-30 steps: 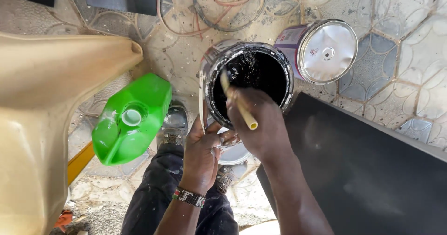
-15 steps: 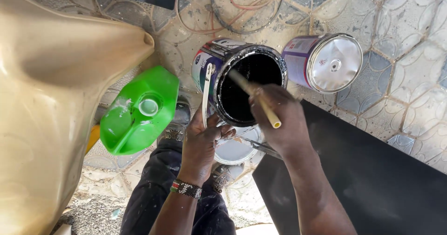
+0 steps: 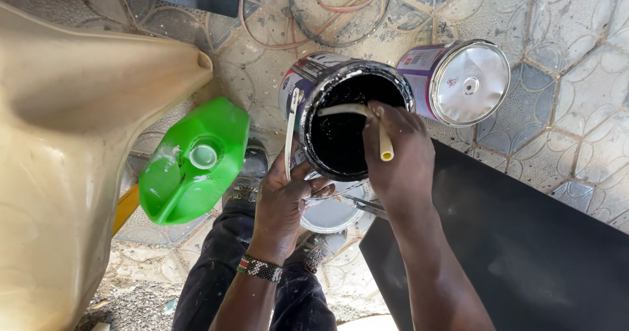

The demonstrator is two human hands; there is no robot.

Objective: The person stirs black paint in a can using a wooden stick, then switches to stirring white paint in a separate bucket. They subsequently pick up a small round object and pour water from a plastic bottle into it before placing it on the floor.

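From the head camera, looking straight down: the left hand (image 3: 285, 196) comes up from the lower middle of the frame, a beaded band at the wrist, palm turned toward the open round metal paint tin filled with black paint (image 3: 341, 124). Its fingers are curled around the tin's lower rim and side, gripping it and holding it tilted so the mouth faces the camera; the tin's pale wire handle hangs along its left side.

The right hand (image 3: 396, 154) reaches in from the lower right, forearm slanting up across the flat black panel (image 3: 524, 252). It is closed in a fist around a cream-coloured stirring stick (image 3: 367, 118), whose far end dips into the black paint while the near end pokes out below the knuckles.

Just right of the open tin lies a second, sealed metal tin with a shiny silver lid (image 3: 465, 82), on its side on the patterned tiled floor (image 3: 576, 95). To the left lie a bright green plastic jerrycan (image 3: 193, 160) and a large beige moulded body part (image 3: 72, 141).
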